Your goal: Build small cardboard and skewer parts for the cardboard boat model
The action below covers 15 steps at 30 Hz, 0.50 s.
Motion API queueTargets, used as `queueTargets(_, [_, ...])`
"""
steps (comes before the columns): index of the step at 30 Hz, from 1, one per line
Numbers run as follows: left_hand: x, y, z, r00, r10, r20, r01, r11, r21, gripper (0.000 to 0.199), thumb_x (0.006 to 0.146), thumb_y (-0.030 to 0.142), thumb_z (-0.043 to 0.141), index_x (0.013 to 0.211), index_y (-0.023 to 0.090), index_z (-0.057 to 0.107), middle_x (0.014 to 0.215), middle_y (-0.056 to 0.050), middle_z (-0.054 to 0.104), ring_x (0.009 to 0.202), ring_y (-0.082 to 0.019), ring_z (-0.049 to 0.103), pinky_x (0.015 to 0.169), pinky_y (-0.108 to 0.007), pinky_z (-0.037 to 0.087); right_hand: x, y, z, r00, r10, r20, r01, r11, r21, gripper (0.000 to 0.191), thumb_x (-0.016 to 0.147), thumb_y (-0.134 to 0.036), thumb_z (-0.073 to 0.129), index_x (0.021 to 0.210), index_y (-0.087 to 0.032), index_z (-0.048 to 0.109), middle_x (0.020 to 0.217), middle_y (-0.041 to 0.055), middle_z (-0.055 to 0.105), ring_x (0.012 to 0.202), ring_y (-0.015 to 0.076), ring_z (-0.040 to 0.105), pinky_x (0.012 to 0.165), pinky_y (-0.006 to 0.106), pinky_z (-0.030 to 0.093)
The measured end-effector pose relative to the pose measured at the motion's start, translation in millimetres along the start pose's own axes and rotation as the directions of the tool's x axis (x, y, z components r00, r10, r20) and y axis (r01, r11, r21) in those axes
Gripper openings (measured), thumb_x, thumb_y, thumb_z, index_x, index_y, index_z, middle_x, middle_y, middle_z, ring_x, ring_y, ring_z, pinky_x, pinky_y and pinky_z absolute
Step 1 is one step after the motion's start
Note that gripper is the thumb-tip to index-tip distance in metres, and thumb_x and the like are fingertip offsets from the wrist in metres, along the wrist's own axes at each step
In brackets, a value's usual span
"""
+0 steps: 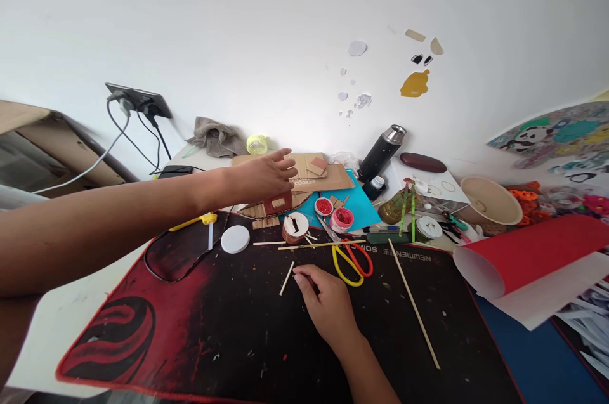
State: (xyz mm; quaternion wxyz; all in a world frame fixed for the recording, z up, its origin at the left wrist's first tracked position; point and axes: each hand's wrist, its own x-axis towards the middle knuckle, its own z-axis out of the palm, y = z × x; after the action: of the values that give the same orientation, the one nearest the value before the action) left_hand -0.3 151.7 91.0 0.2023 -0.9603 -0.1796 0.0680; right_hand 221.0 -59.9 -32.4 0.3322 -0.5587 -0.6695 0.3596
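Note:
My left hand point(267, 174) is stretched over the cardboard at the back of the desk, fingers apart and holding nothing visible. Below it a small reddish-brown cardboard house shape point(278, 205) stands on a corrugated cardboard base point(254, 210), partly covered by the hand. Low over the black mat, my right hand point(329, 304) has its thumb and index finger drawn together; whatever is between them cannot be made out. A short wooden stick point(286, 278) lies just left of those fingertips. Scissors point(351, 264) with yellow and red handles lie beyond the right hand.
A white-topped jar point(295, 227), a white lid point(235, 239) and an open tub of red paste point(341, 220) stand ahead. Long sticks point(413, 302) lie on the mat point(228, 334). A yellow glue gun point(208, 220) is left, a black flask point(382, 153) behind, a red paper roll point(537, 252) right.

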Motion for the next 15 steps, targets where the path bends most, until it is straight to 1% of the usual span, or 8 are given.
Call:
queueTargets(4, [0.1, -0.3, 0.9, 1.000, -0.004, 0.012, 0.004, 1.000, 0.011, 0.032, 0.092, 0.009, 0.067, 0.114, 0.030, 0.078, 0.124, -0.005, 0.075, 0.131, -0.028, 0.058, 0.132, -0.047, 0.022, -0.8, 0.5, -0.1, 1.000, -0.005, 0.001, 0.005, 1.000, 0.000, 0.027, 0.107, -0.034, 0.056, 0.112, -0.025, 0.081, 0.109, 0.0055, 0.085, 0.099, 0.0246, 0.081, 0.087, 0.034, 0.060])
queueTargets(9, [0.5, -0.3, 1.9, 1.000, -0.010, 0.017, 0.010, 1.000, 0.000, 0.035, 0.090, 0.009, 0.069, 0.116, 0.031, 0.077, 0.125, -0.004, 0.075, 0.131, -0.027, 0.059, 0.132, -0.047, 0.021, -1.6, 0.2, -0.8, 1.000, -0.014, -0.005, 0.014, 1.000, -0.011, 0.026, 0.107, -0.033, 0.057, 0.112, -0.025, 0.081, 0.108, 0.0046, 0.085, 0.099, 0.0236, 0.081, 0.086, 0.033, 0.060])
queueTargets(12, [0.9, -0.4, 1.3, 1.000, -0.009, 0.021, 0.009, 1.000, -0.007, 0.034, 0.090, 0.008, 0.067, 0.115, 0.029, 0.078, 0.125, -0.006, 0.075, 0.131, -0.028, 0.059, 0.132, -0.047, 0.021, -1.7, -0.7, -0.8, 1.000, -0.018, -0.006, 0.018, 1.000, -0.015, 0.026, 0.107, -0.033, 0.056, 0.112, -0.025, 0.081, 0.108, 0.0048, 0.085, 0.098, 0.0239, 0.081, 0.086, 0.033, 0.061])
queueTargets(15, [1.3, -1.0, 0.1, 0.999, -0.027, 0.039, 0.028, 0.999, -0.036, 0.036, 0.090, 0.006, 0.065, 0.115, 0.030, 0.077, 0.126, -0.004, 0.075, 0.134, -0.027, 0.057, 0.133, -0.047, 0.019, -1.6, -1.3, -0.6, 1.000, -0.013, -0.004, 0.013, 1.000, -0.015, 0.026, 0.107, -0.033, 0.056, 0.112, -0.025, 0.081, 0.108, 0.0052, 0.085, 0.099, 0.0246, 0.081, 0.087, 0.033, 0.061])
